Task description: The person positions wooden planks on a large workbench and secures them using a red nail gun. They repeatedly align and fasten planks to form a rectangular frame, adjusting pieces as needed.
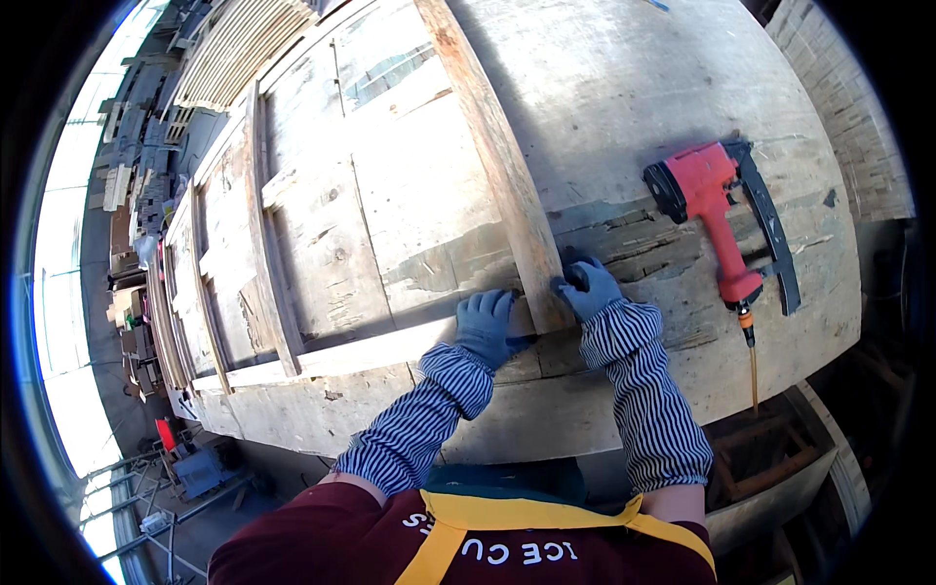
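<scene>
A wooden frame of long battens lies on the worktable (624, 58). Its right-hand crosspiece (492, 146) runs from the far edge toward me and meets the near rail (390, 351) at a corner. My gloved left hand (485, 327) is closed around the near rail beside that corner, its fingers over the top. At the crosspiece's near end, my gloved right hand (591, 291) grips the wood from the right with curled fingers. To the right of it, a red nail gun (710, 200) with a black magazine lies on its side, apart from both hands.
An air hose (753, 380) leads from the nail gun over the table's near edge. More crosspieces (265, 234) span the frame to the left. Stacked wood strips (239, 49) stand at the far left, and a wooden crate (770, 478) sits below the table at the right.
</scene>
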A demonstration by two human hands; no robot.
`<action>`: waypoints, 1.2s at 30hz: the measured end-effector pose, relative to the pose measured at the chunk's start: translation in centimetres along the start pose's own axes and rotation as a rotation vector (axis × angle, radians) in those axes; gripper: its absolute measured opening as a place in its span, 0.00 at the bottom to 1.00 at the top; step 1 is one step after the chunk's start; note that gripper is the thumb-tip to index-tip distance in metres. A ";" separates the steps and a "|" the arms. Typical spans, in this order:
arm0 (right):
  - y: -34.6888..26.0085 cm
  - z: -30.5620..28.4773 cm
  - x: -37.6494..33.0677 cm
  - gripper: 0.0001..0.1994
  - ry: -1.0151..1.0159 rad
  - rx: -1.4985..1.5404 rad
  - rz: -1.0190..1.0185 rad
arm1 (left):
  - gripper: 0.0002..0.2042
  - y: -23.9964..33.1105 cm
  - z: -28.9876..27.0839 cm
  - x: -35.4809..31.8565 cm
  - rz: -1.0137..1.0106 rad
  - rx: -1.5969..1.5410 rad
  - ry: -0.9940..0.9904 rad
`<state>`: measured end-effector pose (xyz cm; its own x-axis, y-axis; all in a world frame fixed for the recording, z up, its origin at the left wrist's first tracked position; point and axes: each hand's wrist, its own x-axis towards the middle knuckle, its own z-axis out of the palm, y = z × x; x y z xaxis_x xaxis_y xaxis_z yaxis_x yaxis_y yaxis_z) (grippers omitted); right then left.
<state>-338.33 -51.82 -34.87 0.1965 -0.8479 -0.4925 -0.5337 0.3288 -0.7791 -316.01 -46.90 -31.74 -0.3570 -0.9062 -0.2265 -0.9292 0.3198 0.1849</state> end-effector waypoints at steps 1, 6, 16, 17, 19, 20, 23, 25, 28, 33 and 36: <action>-0.4 0.0 -0.5 0.20 0.024 0.078 0.020 | 0.43 0.2 -0.1 -0.1 0.003 -0.009 -0.026; -2.4 0.2 -0.8 0.18 0.018 0.042 0.043 | 0.43 -0.1 -1.1 -0.1 -0.046 -0.032 -0.104; 3.8 1.9 -5.2 0.26 0.318 0.391 -0.106 | 0.43 0.0 -1.3 0.1 -0.034 -0.042 -0.113; 4.6 2.6 -6.2 0.28 0.341 0.343 -0.151 | 0.44 0.1 -1.2 0.2 -0.034 -0.041 -0.119; 5.5 3.7 -7.7 0.30 0.362 0.119 -0.255 | 0.45 0.9 -2.0 0.6 -0.043 -0.054 -0.182; 5.8 4.2 -8.3 0.31 0.364 0.007 -0.307 | 0.46 1.3 -2.3 0.7 -0.045 -0.083 -0.185; 4.7 4.6 -8.7 0.31 0.485 -0.120 -0.332 | 0.39 0.0 -1.8 0.8 -0.072 -0.247 -0.178; 2.9 6.5 -9.8 0.30 0.696 -0.104 -0.201 | 0.34 -0.1 -2.1 2.0 -0.127 -0.569 -0.127; -0.7 11.2 -12.8 0.26 0.480 0.366 0.128 | 0.23 -0.6 -2.9 3.8 -0.256 -0.580 -0.236; 1.5 9.5 -9.5 0.22 0.745 0.517 -0.129 | 0.31 -2.6 -3.1 1.6 -0.026 -0.417 -0.226; 2.9 3.6 -6.9 0.23 0.473 0.399 -0.119 | 0.43 -1.2 -3.1 0.1 -0.061 -0.083 -0.222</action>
<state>-338.26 -43.47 -35.11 -0.1975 -0.9506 -0.2395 -0.1646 0.2730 -0.9478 -314.62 -48.22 -29.02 -0.3208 -0.8372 -0.4430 -0.9422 0.2341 0.2398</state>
